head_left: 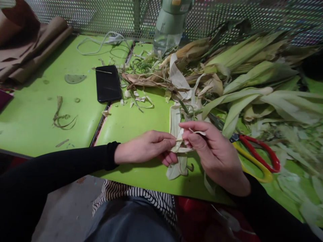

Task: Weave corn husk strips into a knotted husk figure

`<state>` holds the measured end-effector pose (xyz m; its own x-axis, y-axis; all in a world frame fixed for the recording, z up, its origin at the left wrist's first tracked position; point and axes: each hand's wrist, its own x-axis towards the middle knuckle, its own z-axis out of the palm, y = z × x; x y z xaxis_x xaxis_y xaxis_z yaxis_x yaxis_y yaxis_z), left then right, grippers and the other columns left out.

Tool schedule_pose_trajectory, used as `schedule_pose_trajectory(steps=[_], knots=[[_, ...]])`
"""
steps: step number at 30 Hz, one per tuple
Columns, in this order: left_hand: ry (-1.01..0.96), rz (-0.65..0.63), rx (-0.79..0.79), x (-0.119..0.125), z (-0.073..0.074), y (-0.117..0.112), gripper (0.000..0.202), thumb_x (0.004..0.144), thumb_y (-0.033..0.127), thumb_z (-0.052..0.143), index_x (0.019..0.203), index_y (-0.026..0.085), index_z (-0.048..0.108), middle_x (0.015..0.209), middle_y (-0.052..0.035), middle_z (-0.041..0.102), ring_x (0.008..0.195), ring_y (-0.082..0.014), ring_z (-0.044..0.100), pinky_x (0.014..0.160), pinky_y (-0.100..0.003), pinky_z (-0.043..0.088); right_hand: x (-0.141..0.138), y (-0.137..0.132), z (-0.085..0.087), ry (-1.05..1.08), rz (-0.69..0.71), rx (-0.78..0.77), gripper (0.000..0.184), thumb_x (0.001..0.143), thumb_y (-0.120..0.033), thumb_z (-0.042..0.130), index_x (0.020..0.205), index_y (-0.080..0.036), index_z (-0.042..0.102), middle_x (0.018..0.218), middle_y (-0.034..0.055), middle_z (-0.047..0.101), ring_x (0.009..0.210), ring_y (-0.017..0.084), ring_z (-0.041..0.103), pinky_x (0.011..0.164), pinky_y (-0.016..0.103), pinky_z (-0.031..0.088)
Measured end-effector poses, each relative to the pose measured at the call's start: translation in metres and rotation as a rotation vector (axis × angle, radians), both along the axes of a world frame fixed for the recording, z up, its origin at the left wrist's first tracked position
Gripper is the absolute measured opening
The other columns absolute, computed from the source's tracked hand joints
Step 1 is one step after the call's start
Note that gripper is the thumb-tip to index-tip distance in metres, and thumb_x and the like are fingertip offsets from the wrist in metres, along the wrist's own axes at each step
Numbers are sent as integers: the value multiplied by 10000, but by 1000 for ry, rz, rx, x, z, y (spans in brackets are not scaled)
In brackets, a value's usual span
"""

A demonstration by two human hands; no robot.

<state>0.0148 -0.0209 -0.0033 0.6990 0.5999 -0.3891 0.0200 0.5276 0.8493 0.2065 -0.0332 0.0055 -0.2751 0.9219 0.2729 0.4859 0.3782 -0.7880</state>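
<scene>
Near the table's front edge, my left hand (153, 146) pinches a folded, pale corn husk strip (178, 145) between thumb and fingers. Close on its right, my right hand (214, 153) is closed with thumb and index finger pinched on a thin end of husk strip (199, 133). Whether both ends belong to one strip I cannot tell. Beneath the hands lies a flat, whitish husk piece (174, 119) on the green table. Scissors with red and yellow handles (259, 154) lie just right of my right hand, their blades partly covered by husks.
Green corn husks (262, 74) are heaped at the back right, with shreds at the right edge. A water bottle (169, 27) stands behind. A black phone (108, 84), a white cable (93, 53), a protractor (75, 78) and brown paper (37, 50) lie leftward. A perforated panel (101, 15) borders the back.
</scene>
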Motion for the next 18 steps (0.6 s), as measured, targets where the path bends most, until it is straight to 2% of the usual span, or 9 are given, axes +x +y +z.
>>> schedule_pose_trajectory(steps=[3, 9, 14, 18], knots=[[-19, 4, 11, 0, -3, 0, 298, 965, 409, 552, 887, 123, 583, 782, -45, 679, 701, -101, 654, 739, -251, 548, 0, 1, 1, 2, -7, -13, 213, 972, -375, 551, 1101, -257, 674, 899, 23, 730, 732, 153, 695, 683, 291, 604], [-18, 22, -3, 0, -1, 1, 301, 969, 395, 555, 973, 98, 601, 804, -58, 689, 699, -100, 658, 746, -256, 547, 0, 4, -2, 210, -20, -123, 188, 940, -309, 612, 1113, -241, 639, 1016, 37, 754, 739, 129, 712, 648, 246, 612], [-28, 22, -24, 0, -2, 1, 316, 955, 426, 566, 925, 112, 585, 789, -51, 688, 696, -97, 660, 736, -248, 547, 1, 8, -5, 236, -27, -178, 236, 883, -267, 679, 1111, -233, 628, 960, 37, 759, 799, 157, 731, 620, 251, 608], [-5, 19, -3, 1, -3, 0, 290, 972, 396, 543, 877, 124, 571, 781, -47, 690, 684, -93, 653, 726, -243, 545, 3, 9, -12, 176, -22, -67, 365, 866, -295, 704, 1215, -276, 599, 975, 20, 727, 823, 169, 706, 649, 289, 598]])
